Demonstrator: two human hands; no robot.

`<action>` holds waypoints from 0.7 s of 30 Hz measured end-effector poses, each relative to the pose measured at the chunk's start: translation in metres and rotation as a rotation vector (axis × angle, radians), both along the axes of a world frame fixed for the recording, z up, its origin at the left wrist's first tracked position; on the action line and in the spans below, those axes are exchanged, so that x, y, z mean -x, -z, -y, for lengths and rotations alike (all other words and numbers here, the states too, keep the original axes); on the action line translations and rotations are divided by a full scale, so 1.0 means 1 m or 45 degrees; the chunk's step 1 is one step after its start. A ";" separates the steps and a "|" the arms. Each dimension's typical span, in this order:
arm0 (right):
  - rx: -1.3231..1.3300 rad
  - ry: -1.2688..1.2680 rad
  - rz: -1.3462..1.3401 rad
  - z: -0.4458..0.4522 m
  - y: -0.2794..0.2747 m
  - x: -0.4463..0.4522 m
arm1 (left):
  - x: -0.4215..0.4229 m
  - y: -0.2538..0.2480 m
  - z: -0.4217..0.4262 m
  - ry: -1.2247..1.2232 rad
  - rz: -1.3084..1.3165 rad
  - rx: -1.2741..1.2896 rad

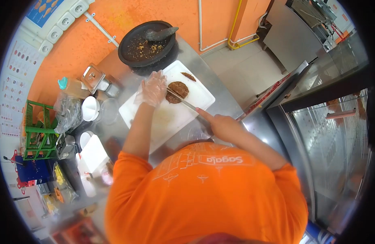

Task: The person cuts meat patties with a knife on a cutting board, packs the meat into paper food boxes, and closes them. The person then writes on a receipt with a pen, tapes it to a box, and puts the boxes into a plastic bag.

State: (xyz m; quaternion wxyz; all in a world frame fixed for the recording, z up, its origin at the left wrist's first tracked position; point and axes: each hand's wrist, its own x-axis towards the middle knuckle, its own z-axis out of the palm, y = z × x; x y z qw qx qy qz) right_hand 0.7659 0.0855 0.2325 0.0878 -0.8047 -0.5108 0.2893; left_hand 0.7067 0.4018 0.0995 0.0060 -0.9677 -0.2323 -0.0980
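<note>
A round brown piece of meat or patty lies on a white cutting board. The blade of a knife crosses it, with a portion on the near side of the blade. My right hand grips the knife's handle, index finger stretched along it. In a clear plastic glove, my left hand is just left of the meat, fingers extended and nothing visible in them; whether it touches the meat I cannot tell. A thin brown slice lies apart near the board's far corner.
Behind the board stands a dark stone mortar with a pestle and crumbly bits inside. Metal containers, white bowls and a green basket stand at left. A glass display case is at right.
</note>
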 end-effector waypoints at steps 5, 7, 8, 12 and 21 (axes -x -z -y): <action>0.067 -0.026 -0.043 -0.007 0.009 -0.001 | 0.001 0.021 0.003 0.049 0.355 0.266; 0.035 -0.012 -0.024 -0.003 0.028 0.008 | 0.007 0.006 0.009 0.073 0.307 0.193; -0.013 -0.010 0.025 -0.003 0.030 0.005 | 0.004 0.000 0.011 0.090 0.288 0.103; 0.066 0.020 -0.078 -0.006 0.020 -0.009 | 0.001 -0.013 0.016 0.175 0.370 0.424; -0.387 0.339 -0.342 0.045 -0.014 -0.014 | 0.027 -0.058 0.038 0.141 1.021 0.668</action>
